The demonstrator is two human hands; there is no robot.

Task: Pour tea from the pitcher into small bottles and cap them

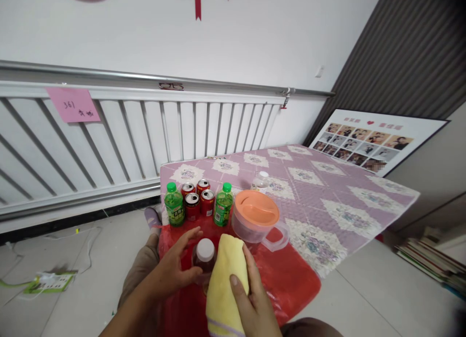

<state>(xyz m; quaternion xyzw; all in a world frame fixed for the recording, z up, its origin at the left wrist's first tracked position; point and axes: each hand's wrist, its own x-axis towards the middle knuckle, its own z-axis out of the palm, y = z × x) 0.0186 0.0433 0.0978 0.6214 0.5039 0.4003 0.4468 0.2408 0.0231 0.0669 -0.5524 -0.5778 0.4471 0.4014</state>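
My left hand (174,268) curls around the side of a dark drink bottle with a white cap (205,252), gripping it on the red plastic sheet (291,278). My right hand (253,303) presses a folded yellow cloth (224,283) against the bottle's right side. Just behind stand two green bottles (174,204) (223,205) flanking several red cans (198,198). A clear jug with an orange lid (256,215) sits to the right of them.
The low table carries a purple patterned cloth (327,191) and a small clear bottle (261,181). A white radiator (127,138) with a pink note (73,105) lines the wall. A photo board (374,140) leans at right; books (429,259) and papers (47,281) lie on the floor.
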